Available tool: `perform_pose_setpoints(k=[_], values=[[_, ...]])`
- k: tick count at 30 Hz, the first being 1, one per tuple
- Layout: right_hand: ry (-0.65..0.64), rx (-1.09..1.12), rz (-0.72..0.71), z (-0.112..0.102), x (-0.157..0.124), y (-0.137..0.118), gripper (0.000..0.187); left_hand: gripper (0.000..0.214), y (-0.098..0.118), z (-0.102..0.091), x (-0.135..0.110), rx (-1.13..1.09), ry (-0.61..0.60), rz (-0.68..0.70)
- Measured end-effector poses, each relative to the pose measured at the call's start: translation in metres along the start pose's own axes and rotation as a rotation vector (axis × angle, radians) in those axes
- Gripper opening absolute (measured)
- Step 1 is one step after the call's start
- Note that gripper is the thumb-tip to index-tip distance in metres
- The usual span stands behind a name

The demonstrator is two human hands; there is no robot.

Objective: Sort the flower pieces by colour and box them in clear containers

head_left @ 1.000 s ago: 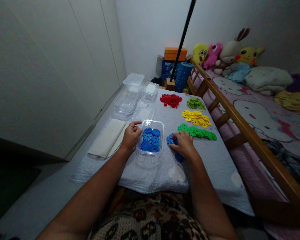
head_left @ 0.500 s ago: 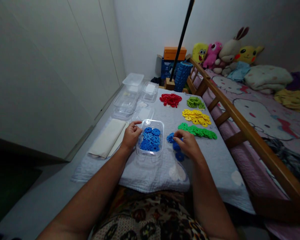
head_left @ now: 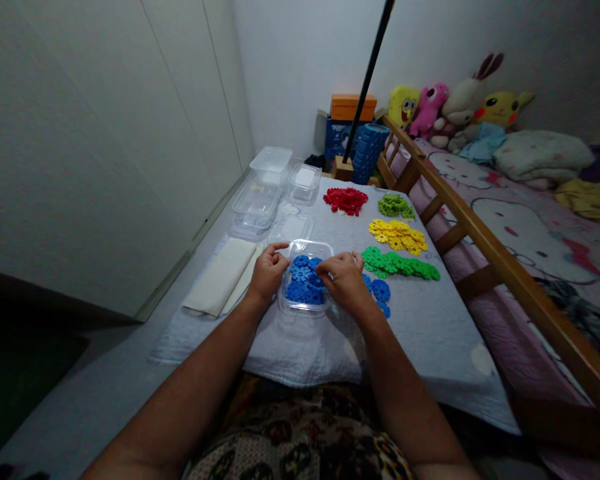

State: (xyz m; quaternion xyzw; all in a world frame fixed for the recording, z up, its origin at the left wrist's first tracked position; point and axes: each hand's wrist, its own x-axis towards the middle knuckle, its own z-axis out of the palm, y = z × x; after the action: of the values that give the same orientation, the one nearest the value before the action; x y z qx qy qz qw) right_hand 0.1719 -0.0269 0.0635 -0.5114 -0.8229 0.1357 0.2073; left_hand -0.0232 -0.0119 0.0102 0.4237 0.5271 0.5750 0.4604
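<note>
Cloth-covered tabletop; clear tub on it, blue discs inside. Left hand half-curled at tub's left rim, grip unclear; right hand nearly closed over tub's right side, can't tell if gripping. Green discs right of tub.

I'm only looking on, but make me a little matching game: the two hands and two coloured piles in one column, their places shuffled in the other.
1. Left hand
2. Right hand
3. Yellow pile
4. Red pile

A. Between the light-green pile and the deeper-green pile
B. At the left side of the clear container
C. Just left of the light-green pile
D. At the container's right side, fingertips by the blue discs

Pairs: 1-B, 2-D, 3-A, 4-C
</note>
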Motion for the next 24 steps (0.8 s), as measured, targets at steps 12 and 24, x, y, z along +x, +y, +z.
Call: perform_pose_setpoints(k=[12, 24], values=[[0.192, -0.088, 0.182, -0.021, 0.0, 0.04, 0.023, 0.042, 0.001, 0.0, -0.001, -0.032, -0.006, -0.003], [0.017, -0.269, 0.214, 0.0, -0.018, 0.07, 0.029, 0.044, 0.002, 0.0, -0.001, -0.007, -0.006, 0.006]])
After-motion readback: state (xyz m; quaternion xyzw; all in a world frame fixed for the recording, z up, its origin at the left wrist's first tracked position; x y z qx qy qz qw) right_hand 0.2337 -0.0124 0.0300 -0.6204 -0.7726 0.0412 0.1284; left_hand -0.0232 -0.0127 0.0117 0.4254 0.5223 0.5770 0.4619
